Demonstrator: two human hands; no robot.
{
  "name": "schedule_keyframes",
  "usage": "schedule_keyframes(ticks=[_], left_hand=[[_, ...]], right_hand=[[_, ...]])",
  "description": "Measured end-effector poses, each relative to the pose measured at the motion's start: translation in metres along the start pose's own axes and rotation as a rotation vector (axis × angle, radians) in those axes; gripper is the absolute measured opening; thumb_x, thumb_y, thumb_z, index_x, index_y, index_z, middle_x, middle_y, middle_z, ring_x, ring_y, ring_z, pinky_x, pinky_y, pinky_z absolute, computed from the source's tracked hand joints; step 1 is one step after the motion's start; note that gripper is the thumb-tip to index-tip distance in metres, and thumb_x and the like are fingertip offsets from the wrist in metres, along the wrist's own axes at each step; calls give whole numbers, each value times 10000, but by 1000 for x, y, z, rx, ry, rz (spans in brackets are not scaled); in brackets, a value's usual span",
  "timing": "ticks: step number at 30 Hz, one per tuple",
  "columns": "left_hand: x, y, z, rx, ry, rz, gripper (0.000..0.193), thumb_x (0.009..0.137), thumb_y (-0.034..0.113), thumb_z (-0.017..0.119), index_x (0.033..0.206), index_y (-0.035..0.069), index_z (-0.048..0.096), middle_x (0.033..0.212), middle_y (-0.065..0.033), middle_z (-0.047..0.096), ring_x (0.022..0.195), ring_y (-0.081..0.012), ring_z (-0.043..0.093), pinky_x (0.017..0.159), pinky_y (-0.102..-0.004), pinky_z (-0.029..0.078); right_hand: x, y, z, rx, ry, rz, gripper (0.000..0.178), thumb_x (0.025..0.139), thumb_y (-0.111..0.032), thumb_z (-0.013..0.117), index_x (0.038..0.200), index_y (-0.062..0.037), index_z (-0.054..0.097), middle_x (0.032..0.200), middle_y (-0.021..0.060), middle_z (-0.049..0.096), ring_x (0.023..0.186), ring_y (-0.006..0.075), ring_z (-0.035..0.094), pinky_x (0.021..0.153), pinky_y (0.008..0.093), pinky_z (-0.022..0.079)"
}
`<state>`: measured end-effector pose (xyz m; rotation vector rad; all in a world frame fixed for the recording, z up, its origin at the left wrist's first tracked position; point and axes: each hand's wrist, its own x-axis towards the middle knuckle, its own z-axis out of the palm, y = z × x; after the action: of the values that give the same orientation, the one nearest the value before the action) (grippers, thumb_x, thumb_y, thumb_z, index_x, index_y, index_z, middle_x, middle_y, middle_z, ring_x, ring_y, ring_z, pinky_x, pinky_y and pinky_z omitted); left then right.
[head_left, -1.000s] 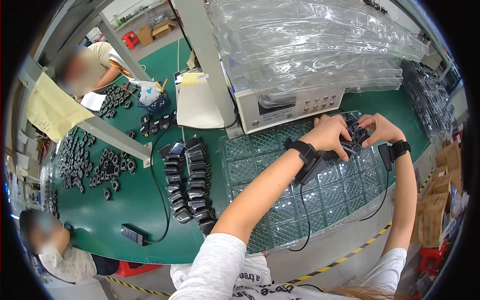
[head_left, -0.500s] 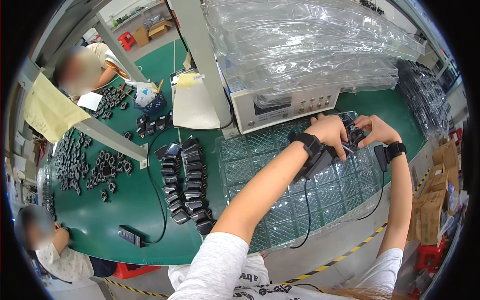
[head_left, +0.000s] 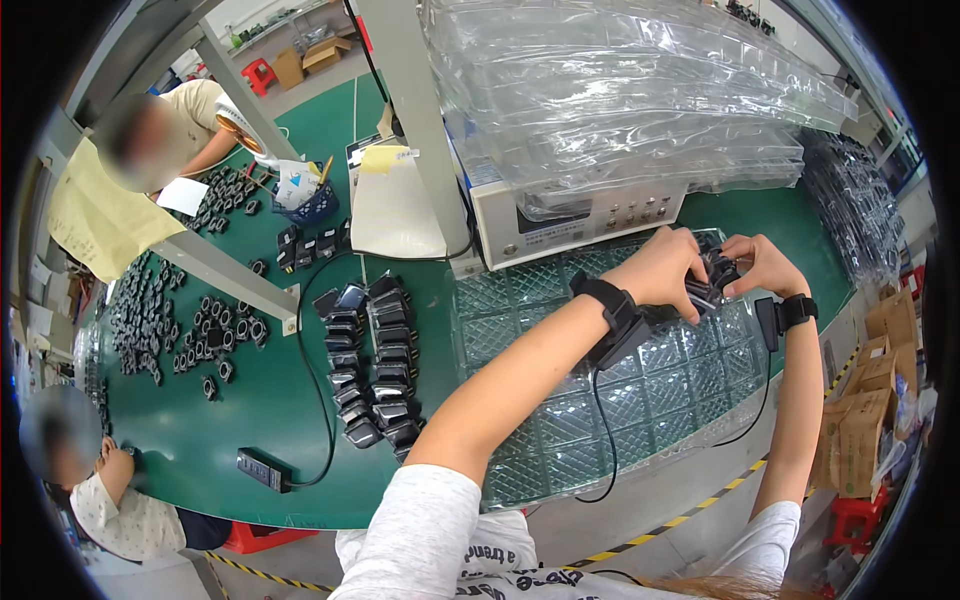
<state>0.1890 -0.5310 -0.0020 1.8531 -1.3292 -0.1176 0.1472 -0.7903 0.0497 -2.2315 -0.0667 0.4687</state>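
Over the far right part of a clear plastic compartment tray (head_left: 560, 420), both hands hold small black watch-like devices (head_left: 712, 282) close together; how many is hidden by the fingers. My left hand (head_left: 662, 268) is closed around them from the left, thumb on the near side. My right hand (head_left: 768, 268) pinches at their right side with thumb and fingers. Each wrist wears a black strap with a cabled box. Left of the tray, two rows of similar black devices (head_left: 392, 365) stand on the green table (head_left: 220, 450).
A white control box (head_left: 590, 225) behind the tray carries a stack of clear plastic trays (head_left: 620, 90). A metal post (head_left: 420, 110) rises beside it. A black cabled hub (head_left: 262, 470) lies at left, near many loose black watch-like parts (head_left: 215, 335). Two other people sit at left.
The black devices have turned between my fingers, and both hands keep hold of them. My left hand has tilted slightly, its fingers now closer around them. The view has shifted a little.
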Motion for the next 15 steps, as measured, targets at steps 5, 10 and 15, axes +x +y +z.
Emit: schedule_keyframes(ticks=[5,10,15], left_hand=[[-34,57,-34,-134,64,176,493,530,311,912,943,79,774,1154,-122,589,1095,-316,520,967,-389,441],[-116,84,-120,-90,1,116,471,584,316,925,980,115,767,1181,-107,605,1125,-296,576,971,-388,459],[-192,47,-171,84,-101,-250,487,572,289,927,984,87,762,1167,-148,606,1107,-315,595,974,-372,472]], right_hand=[[-3,21,-23,-32,104,17,583,497,-98,929,1015,69,721,1134,54,619,856,110,555,744,255,460],[-5,31,-32,-46,199,52,621,490,-98,932,1048,69,717,1181,124,610,989,184,621,862,281,483],[-32,-17,-20,-142,150,-58,586,507,-109,933,1039,43,740,1205,158,608,1101,252,630,1005,334,508]])
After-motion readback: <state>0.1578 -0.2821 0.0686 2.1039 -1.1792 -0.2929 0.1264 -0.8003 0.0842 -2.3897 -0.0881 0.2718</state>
